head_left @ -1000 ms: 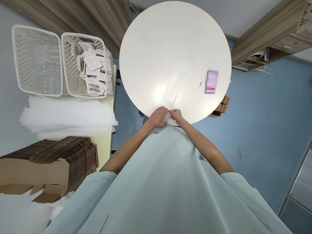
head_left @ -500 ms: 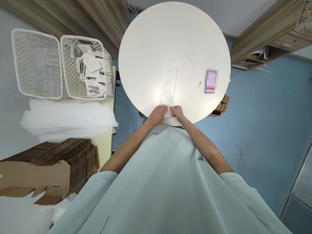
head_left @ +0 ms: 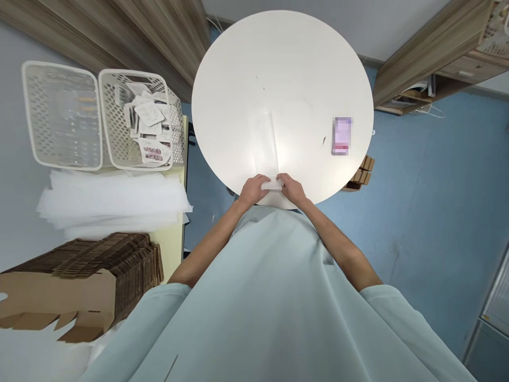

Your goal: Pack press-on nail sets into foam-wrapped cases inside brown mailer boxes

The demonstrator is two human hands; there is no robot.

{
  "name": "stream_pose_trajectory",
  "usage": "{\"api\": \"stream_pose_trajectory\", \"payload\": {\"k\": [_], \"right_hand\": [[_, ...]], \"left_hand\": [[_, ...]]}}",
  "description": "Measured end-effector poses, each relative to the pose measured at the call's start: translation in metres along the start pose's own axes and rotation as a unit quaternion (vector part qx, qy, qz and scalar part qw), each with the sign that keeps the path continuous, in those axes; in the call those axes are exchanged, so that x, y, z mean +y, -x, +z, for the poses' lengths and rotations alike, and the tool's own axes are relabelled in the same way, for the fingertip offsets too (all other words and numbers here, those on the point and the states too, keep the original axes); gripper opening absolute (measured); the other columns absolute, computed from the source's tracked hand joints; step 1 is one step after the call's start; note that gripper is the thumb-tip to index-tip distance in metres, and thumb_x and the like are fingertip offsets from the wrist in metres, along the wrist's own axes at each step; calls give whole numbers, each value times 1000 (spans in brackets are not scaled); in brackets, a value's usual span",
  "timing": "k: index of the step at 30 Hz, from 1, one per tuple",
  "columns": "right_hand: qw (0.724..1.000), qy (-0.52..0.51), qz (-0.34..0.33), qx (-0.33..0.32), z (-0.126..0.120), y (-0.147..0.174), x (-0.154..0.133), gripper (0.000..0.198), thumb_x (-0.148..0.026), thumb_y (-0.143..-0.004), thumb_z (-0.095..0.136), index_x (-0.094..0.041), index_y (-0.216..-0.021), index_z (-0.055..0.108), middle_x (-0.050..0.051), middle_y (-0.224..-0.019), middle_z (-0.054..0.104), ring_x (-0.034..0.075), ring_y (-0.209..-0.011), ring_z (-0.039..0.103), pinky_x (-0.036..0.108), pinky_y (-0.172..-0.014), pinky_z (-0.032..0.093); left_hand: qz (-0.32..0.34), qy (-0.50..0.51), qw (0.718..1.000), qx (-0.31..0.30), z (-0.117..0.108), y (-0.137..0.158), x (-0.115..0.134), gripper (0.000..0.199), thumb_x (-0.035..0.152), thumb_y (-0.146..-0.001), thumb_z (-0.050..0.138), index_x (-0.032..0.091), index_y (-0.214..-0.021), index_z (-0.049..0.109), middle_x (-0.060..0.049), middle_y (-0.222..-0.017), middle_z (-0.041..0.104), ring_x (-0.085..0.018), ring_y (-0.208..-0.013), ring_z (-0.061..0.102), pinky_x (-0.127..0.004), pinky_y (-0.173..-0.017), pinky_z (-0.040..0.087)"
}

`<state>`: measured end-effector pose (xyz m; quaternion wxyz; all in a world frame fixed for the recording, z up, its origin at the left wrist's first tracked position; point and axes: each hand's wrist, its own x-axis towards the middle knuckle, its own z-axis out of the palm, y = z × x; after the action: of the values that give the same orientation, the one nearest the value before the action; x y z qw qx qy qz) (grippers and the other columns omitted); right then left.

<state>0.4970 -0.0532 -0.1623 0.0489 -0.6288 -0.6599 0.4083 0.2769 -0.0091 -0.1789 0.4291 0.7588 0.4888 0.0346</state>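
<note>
A long, thin, translucent white sheet [head_left: 265, 140] lies on the round white table [head_left: 302, 69], running away from me. Its near end is folded or rolled into a small whitish bundle [head_left: 271, 184] close to the front edge of the table. My left hand [head_left: 255, 189] grips the left end of this bundle, fingers closed. On the other side, my right hand [head_left: 291, 188] pinches the right end. Whether anything is wrapped inside the bundle cannot be made out.
A blurred-out pink and purple phone-like object [head_left: 342, 136] lies at the table's right. To the left stand two white baskets [head_left: 133, 72], one with printed packets, a stack of white sheets [head_left: 115, 199] and flattened cardboard boxes [head_left: 95, 297]. Small brown boxes [head_left: 360, 175] sit below the table's right edge.
The near end of the sheet is now folded up into a bundle. My left hand has gone from lying flat to gripping its end. The sheet's far part has swung left.
</note>
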Motion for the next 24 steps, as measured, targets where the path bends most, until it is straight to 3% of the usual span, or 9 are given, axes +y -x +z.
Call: {"api": "stream_pose_trajectory", "payload": {"k": [8,12,16,21,24], "right_hand": [[997,-73,21,3,-7,-15,11,38,-25,-105,51,-28,-140,65,4,-139,73,25,-96,69,38,-93,54],[993,-108,31,28,-8,-30,6,32,-35,-108,53,-24,-135,68,8,-131,74,25,-95,69,37,-91,53],[991,-95,81,35,-6,-51,-2,29,-36,-109,56,-21,-131,68,10,-122,75,25,-95,69,37,-86,54],[984,-59,167,24,-5,-71,-12,17,-29,-107,61,-23,-121,66,10,-113,76,29,-101,69,40,-86,56],[989,2,142,38,-4,-75,-20,22,-22,-106,58,-21,-127,63,16,-126,72,33,-110,68,46,-92,58]], "left_hand": [[-118,80,986,86,11,10,-2,43,25,-91,70,23,-134,67,-11,-138,72,-29,-124,72,-45,-109,59],[-198,109,965,132,15,0,-5,39,37,-97,71,23,-132,63,-12,-131,75,-29,-113,76,-45,-101,61],[-276,126,939,162,17,-18,-9,42,41,-95,76,24,-129,56,-10,-125,75,-26,-102,77,-42,-96,60],[-294,102,928,205,16,-33,-13,48,40,-93,78,25,-130,51,-9,-123,69,-27,-112,70,-47,-102,56],[-256,32,937,235,12,-37,-9,51,36,-92,79,23,-133,51,-15,-135,63,-32,-121,65,-53,-106,54]]}}
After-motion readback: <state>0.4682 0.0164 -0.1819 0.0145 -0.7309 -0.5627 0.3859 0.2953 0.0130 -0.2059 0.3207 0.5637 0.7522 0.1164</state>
